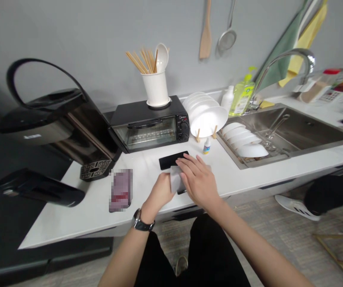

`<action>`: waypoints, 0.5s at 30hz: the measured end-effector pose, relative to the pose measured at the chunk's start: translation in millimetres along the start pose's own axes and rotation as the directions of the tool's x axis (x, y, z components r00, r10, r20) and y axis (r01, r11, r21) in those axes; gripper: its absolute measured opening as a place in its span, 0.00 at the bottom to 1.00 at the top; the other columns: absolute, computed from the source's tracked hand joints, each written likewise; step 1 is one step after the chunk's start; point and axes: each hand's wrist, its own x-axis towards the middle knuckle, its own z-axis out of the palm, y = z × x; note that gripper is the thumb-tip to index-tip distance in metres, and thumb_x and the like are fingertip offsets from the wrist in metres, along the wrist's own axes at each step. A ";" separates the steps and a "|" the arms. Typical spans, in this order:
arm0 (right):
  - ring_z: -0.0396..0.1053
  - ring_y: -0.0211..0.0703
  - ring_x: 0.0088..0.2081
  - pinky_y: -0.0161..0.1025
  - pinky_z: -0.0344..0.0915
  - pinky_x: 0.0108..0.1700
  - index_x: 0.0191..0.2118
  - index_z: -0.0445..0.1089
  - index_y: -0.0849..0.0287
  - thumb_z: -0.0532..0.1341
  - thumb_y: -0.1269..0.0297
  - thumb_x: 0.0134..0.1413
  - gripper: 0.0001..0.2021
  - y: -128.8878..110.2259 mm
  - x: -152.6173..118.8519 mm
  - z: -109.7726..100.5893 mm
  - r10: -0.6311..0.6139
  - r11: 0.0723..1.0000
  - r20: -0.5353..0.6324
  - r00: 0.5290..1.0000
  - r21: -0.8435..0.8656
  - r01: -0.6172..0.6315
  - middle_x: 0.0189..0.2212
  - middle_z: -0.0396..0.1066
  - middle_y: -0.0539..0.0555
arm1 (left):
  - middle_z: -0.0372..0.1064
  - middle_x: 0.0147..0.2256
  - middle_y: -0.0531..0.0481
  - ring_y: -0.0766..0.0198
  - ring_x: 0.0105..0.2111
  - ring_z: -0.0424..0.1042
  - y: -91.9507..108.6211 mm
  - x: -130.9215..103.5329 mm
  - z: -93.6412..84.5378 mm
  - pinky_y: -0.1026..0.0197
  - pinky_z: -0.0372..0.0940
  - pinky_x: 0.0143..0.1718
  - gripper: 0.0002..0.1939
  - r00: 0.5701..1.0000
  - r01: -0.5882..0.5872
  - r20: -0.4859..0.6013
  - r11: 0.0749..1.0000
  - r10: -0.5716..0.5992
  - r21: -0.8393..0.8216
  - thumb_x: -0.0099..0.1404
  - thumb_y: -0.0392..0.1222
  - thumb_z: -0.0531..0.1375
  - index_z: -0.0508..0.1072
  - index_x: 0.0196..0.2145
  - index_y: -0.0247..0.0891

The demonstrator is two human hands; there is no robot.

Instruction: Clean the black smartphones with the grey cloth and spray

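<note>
A thin pale grey-white sheet (175, 179) lies between my hands above the counter; whether it is cloth, paper or plastic I cannot tell. My left hand (163, 189), with a dark watch on the wrist, grips the sheet's left side, its fingers mostly hidden behind it. Flat across the top rests my right hand (199, 181), fingers stretched out and pointing up-left. Just beyond the fingertips is a flat black rectangular object (171, 160) on the counter. Part of another black item shows under the hands. A small white bottle (207, 146) with a blue-yellow label stands behind my right hand.
A toaster oven (150, 125) carries a white utensil holder (155, 87). Left are a black drink machine (84, 127) and a blurred purple item (121, 189). Plates (208, 121) stand in a rack beside the sink (317, 131), which holds bowls (251, 150). A person's shoe (296, 207) shows at right.
</note>
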 end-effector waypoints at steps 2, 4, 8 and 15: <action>0.68 0.52 0.67 0.54 0.58 0.73 0.61 0.73 0.65 0.52 0.66 0.76 0.19 0.5 0.0 -1.5 -0.039 0.999 0.012 0.999 0.011 0.039 0.60 0.77 0.59 | 0.75 0.29 0.46 0.58 0.32 0.77 0.9 -2.3 -1.3 0.58 0.72 0.38 0.11 1.000 0.021 -0.008 1.000 -0.021 0.003 0.62 0.24 0.55 0.71 0.29 0.38; 0.69 0.52 0.67 0.53 0.57 0.73 0.63 0.72 0.66 0.52 0.66 0.77 0.19 1.6 -0.4 -2.1 -0.088 0.996 0.027 0.996 0.018 0.088 0.61 0.76 0.59 | 0.75 0.29 0.47 0.58 0.32 0.76 2.5 -4.8 -4.4 0.59 0.71 0.38 0.11 1.000 0.025 0.019 1.000 -0.025 -0.008 0.61 0.24 0.56 0.70 0.28 0.38; 0.68 0.53 0.67 0.56 0.57 0.73 0.63 0.72 0.63 0.51 0.64 0.77 0.20 3.9 -1.7 -1.8 0.041 0.999 -0.005 0.999 0.019 -0.041 0.60 0.77 0.59 | 0.73 0.26 0.51 0.61 0.27 0.74 8.0 -9.6 -13.7 0.62 0.69 0.33 0.10 0.999 0.037 0.024 0.998 -0.036 -0.055 0.57 0.24 0.59 0.69 0.26 0.39; 0.62 0.54 0.72 0.60 0.52 0.75 0.67 0.69 0.61 0.51 0.63 0.77 0.22 -1.1 -0.5 -2.2 0.046 0.998 0.039 0.998 0.035 -0.047 0.61 0.76 0.58 | 0.76 0.28 0.49 0.59 0.30 0.77 17.4 -9.0 -20.1 0.62 0.70 0.35 0.10 0.988 0.142 0.068 0.988 -0.138 -0.055 0.60 0.25 0.57 0.72 0.28 0.38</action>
